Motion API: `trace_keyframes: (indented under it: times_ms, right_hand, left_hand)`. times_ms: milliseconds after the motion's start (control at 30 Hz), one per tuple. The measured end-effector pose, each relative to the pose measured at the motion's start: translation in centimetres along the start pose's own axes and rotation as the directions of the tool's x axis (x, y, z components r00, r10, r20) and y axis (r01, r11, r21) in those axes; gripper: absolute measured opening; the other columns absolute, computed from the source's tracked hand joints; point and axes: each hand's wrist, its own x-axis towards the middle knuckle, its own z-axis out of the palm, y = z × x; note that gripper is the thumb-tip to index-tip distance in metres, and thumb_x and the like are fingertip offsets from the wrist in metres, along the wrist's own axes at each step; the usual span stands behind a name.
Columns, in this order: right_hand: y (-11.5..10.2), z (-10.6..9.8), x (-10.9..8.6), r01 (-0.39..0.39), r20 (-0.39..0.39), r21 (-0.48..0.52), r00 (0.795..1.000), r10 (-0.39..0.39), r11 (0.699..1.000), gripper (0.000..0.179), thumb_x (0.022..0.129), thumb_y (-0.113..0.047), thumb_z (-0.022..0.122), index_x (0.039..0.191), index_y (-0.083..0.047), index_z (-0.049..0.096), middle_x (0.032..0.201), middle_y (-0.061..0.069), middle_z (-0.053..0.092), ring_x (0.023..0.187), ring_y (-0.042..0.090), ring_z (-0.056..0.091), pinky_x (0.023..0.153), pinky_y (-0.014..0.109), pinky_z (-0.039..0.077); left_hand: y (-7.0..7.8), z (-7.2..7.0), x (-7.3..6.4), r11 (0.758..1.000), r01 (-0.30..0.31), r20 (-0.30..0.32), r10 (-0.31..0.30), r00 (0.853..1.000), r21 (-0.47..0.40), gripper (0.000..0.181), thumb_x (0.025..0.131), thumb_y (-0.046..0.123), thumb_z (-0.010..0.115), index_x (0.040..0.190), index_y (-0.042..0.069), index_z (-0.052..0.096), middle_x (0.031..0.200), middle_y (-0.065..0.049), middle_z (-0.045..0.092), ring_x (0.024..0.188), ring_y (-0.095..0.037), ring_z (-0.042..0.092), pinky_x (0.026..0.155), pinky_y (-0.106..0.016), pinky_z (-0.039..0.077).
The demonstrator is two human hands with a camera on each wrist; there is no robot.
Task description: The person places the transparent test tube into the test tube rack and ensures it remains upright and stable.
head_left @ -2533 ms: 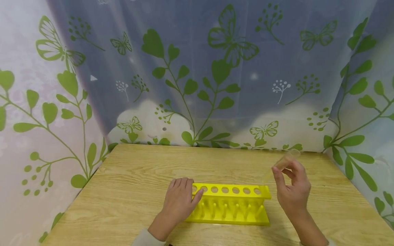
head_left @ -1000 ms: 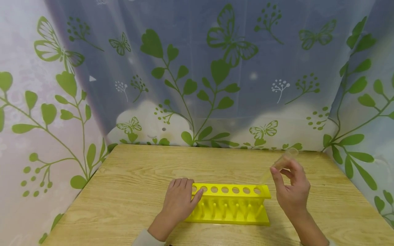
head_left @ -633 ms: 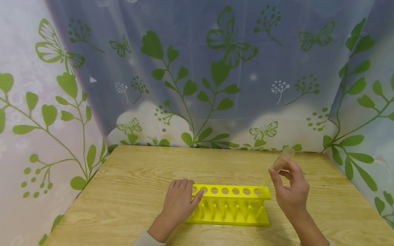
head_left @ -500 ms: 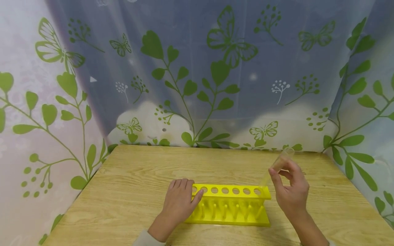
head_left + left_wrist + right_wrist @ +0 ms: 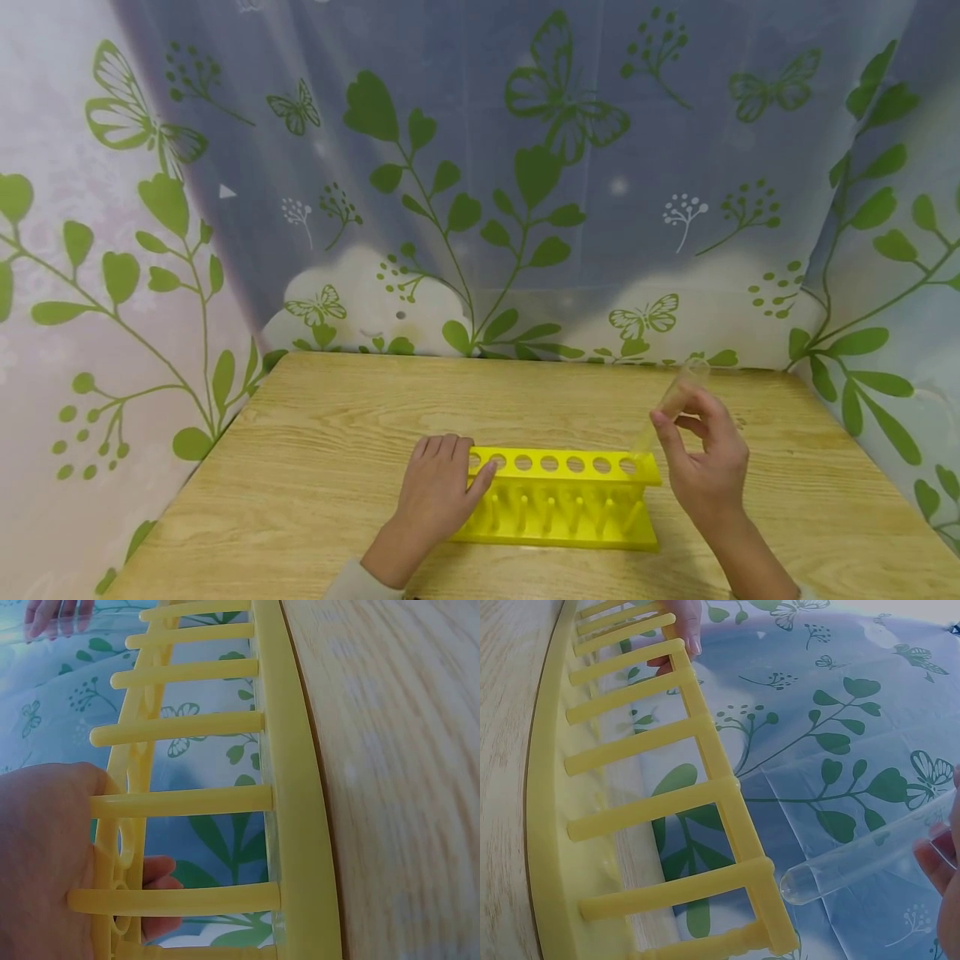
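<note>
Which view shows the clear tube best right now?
Right wrist: the clear tube is large there, its rounded tip distinct near the yellow rack. The head view shows it faint, tilted in the right hand; the left wrist view, only a faint stretch at upper left.

Left hand (image 5: 438, 492) clasped, palm down, left of the worktop's (image 5: 375, 392) middle; right hand (image 5: 708, 467) raised in a pinch towards its right edge.

The left wrist (image 5: 386, 552) emerges from a pale left cuff (image 5: 362, 583) and angles towards the far edge, back of the hand uppermost, four fingers (image 5: 447, 444) side by side and the left thumb (image 5: 482, 482) spread towards the right edge; the left wrist view shows fingertips bent round opposite the palm. The right forearm (image 5: 750, 554), mostly bare with a sliver of right cuff (image 5: 804, 593), slants up and leftward; right thumb (image 5: 663, 427) and forefinger draw together, the other fingers curled behind. The hands stay well apart.
</note>
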Motion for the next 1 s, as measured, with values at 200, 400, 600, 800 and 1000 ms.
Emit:
trace_keyframes:
  times_ms: [200,400,600,800,1000]
  right_hand:
    - [-0.16,0.06,0.0,-0.01,0.007,-0.026,1.0,0.01,1.0,0.052,0.093,-0.025,0.067,0.111,0.022,0.053,0.079,0.015,0.055,0.09,0.001,0.059,0.077,0.007,0.047]
    - [-0.2,0.07,-0.1,-0.028,0.016,-0.033,0.999,0.029,0.999,0.054,0.093,-0.028,0.066,0.111,0.021,0.053,0.079,0.014,0.054,0.09,0.0,0.058,0.077,0.007,0.047]
    - [-0.12,0.05,-0.09,-0.025,0.022,-0.037,0.999,0.026,0.999,0.054,0.093,-0.028,0.066,0.111,0.021,0.053,0.079,0.014,0.054,0.089,0.0,0.058,0.077,0.007,0.047]
    - [-0.01,0.04,-0.19,-0.018,0.019,-0.047,1.0,0.019,0.999,0.055,0.093,-0.029,0.066,0.11,0.021,0.054,0.08,0.01,0.056,0.089,0.0,0.058,0.076,0.007,0.047]
    - [-0.17,0.13,-0.2,-0.017,0.02,-0.053,1.0,0.018,0.998,0.056,0.093,-0.03,0.066,0.11,0.022,0.054,0.08,0.009,0.056,0.088,0.0,0.057,0.076,0.007,0.047]
  left_hand:
    - [-0.09,0.12,0.04,1.0,-0.005,-0.003,0.005,1.0,-0.002,0.051,0.1,0.049,0.044,0.113,0.003,0.061,0.103,-0.009,0.062,0.103,-0.026,0.057,0.096,-0.043,0.041]
    - [-0.16,0.1,0.06,1.0,0.0,0.01,0.0,1.0,-0.01,0.051,0.1,0.05,0.044,0.114,0.003,0.061,0.104,-0.009,0.062,0.103,-0.027,0.057,0.097,-0.043,0.04]
    - [-0.16,0.09,0.03,1.0,0.0,0.014,0.0,1.0,-0.006,0.052,0.101,0.05,0.042,0.114,0.004,0.061,0.104,-0.008,0.062,0.103,-0.026,0.057,0.097,-0.043,0.04]
    - [-0.04,-0.01,0.01,1.0,0.004,0.016,-0.004,1.0,-0.021,0.048,0.1,0.048,0.046,0.113,0.004,0.061,0.104,-0.008,0.062,0.103,-0.026,0.057,0.097,-0.043,0.04]
    - [-0.06,-0.2,0.0,1.0,0.004,0.027,-0.003,1.0,-0.021,0.052,0.101,0.05,0.042,0.114,0.003,0.061,0.105,-0.008,0.062,0.104,-0.025,0.057,0.097,-0.043,0.04]
